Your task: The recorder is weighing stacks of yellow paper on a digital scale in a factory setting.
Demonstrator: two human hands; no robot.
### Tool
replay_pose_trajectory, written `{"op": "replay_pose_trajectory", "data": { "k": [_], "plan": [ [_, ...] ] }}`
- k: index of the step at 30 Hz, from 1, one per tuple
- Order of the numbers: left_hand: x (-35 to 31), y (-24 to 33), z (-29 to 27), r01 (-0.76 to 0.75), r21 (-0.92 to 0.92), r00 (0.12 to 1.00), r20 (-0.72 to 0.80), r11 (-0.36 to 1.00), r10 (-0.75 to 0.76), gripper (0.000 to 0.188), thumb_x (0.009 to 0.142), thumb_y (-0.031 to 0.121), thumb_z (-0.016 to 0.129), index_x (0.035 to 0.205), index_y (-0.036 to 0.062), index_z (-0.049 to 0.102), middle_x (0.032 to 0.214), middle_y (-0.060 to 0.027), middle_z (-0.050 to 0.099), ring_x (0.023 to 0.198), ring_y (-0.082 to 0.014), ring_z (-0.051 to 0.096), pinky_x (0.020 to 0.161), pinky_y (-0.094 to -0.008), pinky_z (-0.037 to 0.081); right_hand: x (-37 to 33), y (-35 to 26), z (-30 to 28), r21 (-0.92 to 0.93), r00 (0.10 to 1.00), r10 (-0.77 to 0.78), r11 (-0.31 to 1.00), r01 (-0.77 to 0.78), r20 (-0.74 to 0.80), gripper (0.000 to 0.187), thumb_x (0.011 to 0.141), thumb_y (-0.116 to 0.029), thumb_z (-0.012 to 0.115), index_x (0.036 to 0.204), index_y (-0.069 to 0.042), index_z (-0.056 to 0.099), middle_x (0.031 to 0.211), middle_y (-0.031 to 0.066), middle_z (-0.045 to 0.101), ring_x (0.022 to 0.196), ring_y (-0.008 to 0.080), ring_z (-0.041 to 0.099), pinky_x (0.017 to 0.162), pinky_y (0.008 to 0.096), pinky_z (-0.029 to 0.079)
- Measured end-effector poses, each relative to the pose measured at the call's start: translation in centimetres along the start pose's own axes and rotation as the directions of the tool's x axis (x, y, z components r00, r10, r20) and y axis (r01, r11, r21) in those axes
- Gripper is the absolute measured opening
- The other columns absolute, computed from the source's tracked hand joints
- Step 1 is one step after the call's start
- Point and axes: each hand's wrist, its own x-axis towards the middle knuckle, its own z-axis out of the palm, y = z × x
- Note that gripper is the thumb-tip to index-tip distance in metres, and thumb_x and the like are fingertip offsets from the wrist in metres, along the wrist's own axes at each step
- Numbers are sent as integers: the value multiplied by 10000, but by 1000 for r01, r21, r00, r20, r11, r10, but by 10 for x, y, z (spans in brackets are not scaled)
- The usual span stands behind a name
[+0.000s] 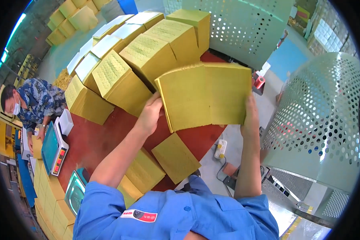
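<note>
I hold a thick stack of yellow paper sheets (206, 96) up in front of me with both hands. My left hand (151, 114) grips its left edge, and my right hand (250, 116) grips its right edge. The stack is lifted above the red table (96, 138). Below it on the table lie smaller yellow stacks (175, 157), one near the table's edge and others closer to my body.
Several tall yellow paper stacks (148, 56) fill the far half of the table. A person in a camouflage jacket (38, 102) stands at the left by a weighing scale (54, 148). A green perforated machine guard (320, 120) rises on the right; a power strip (220, 149) lies on the floor.
</note>
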Motion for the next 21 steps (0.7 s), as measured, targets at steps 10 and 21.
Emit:
{"op": "replay_pose_trajectory", "data": {
  "k": [10,21],
  "plan": [
    [4,-50,-30,-78,125,996,54,989,72,544,1022,217,464,1512,58,288,1540,-78,335,1423,-199,287,1168,-342,221,-33,67,-43,-71,991,-117,990,122,71,568,953,-276,547,1431,-5,403,1404,84,474,1319,181,402,1116,328,267],
    [0,-55,-17,-144,221,989,77,965,130,492,1014,212,453,1460,25,362,1473,-104,420,1365,-204,372,1111,-333,304,-39,66,-4,-187,987,-152,969,159,50,616,879,-94,637,1435,-9,386,1283,72,546,1147,152,527,1001,298,411]
  ]
}}
